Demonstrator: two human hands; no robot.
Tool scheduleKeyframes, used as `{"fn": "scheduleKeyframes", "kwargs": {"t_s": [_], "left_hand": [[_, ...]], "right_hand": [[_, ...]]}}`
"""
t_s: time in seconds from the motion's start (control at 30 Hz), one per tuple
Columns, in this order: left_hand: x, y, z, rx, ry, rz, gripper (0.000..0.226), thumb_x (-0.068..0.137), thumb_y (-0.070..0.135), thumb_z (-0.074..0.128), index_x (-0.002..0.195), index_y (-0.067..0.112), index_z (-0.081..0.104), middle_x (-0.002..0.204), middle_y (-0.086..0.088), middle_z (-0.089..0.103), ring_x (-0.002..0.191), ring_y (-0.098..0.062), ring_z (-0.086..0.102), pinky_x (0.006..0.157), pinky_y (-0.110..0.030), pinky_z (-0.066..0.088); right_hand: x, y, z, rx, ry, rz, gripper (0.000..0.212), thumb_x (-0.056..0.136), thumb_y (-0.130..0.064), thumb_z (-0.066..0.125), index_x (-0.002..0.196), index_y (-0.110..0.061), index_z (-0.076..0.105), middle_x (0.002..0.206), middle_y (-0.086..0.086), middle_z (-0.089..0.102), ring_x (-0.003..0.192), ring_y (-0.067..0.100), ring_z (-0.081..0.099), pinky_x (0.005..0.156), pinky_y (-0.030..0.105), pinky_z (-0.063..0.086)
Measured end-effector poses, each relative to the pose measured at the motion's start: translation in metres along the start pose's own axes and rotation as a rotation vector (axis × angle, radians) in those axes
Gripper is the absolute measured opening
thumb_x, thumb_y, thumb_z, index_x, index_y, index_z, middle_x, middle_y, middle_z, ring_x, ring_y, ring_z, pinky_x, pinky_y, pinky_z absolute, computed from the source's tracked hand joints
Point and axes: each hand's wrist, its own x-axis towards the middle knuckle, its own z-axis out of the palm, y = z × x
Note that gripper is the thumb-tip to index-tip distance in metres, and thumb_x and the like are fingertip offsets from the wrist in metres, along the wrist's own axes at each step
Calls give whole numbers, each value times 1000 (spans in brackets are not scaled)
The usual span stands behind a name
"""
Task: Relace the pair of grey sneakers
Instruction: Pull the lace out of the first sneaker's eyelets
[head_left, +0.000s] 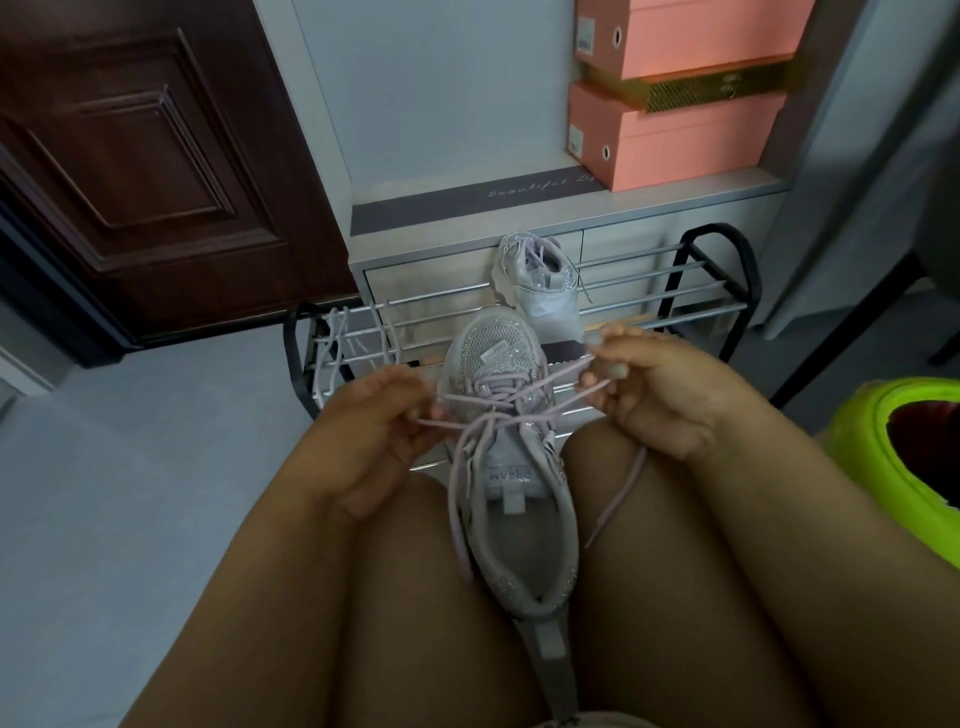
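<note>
Both forearms are bare, with no sleeves, watch or bracelet in view. The left hand (371, 421) and right hand (662, 397) wear no gloves or rings. Pale polished nails show on the right hand's fingers (618, 370). Below the hands, both thighs are bare.

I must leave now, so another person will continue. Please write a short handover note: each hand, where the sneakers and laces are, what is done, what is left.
Left hand: pinches one end of the lilac lace.
Right hand: pinches the other end; its tail hangs over the knee.
Near sneaker: between the knees, laced up most eyelets, ends crossed, not tied.
Second sneaker: on the shoe rack, laced.
A white lace hangs on the rack's left end.
Left: pull tight, tie.
</note>
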Motion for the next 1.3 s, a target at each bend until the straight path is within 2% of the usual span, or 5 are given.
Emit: {"fn": "scheduleKeyframes", "kwargs": {"t_s": [0.2, 0.4, 0.57, 1.1, 1.3], "left_hand": [[-2, 13, -30, -125, 99, 104, 17, 82, 12, 58, 66, 18, 57, 52, 5, 41, 38, -3, 30, 38, -15, 33], [-5, 6, -17, 936, 127, 325, 11, 86, 24, 67, 76, 26, 70, 67, 6, 65, 56, 2, 56, 50, -7, 45], [-1, -3, -8, 1157, -76, 315, 12, 85, 27, 67, 73, 28, 69, 74, 9, 66, 69, 5, 58, 60, -6, 42], [-2, -24, -10, 1142, -120, 476, 16, 88, 26, 61, 89, 42, 57, 110, 23, 39, 94, 10, 47, 75, -2, 38], [-5, -25, -7, 1192, -125, 548, 10, 92, 32, 49, 86, 40, 49, 104, 24, 37, 90, 6, 46, 72, -5, 38]], "right_hand": [[3, -10, -25, 186, 60, -110, 27, 86, 4, 47, 70, -19, 47, 48, -4, 40, 41, 6, 32, 41, 15, 34], [-5, -1, -15, -908, -25, -454, 11, 80, -3, 67, 79, -14, 67, 67, 7, 49, 55, 9, 42, 54, 20, 37], [-5, 8, -4, -1305, -262, -416, 10, 82, -17, 70, 79, -7, 70, 72, -1, 63, 61, 0, 50, 61, 17, 40], [-9, 15, 1, -1048, -181, -348, 24, 89, -17, 60, 65, -17, 56, 71, -4, 50, 62, 2, 43, 60, 14, 37], [-8, 15, -2, -881, -116, -351, 22, 91, -13, 56, 76, 2, 60, 64, -4, 49, 51, -6, 41, 53, 5, 34]]}}
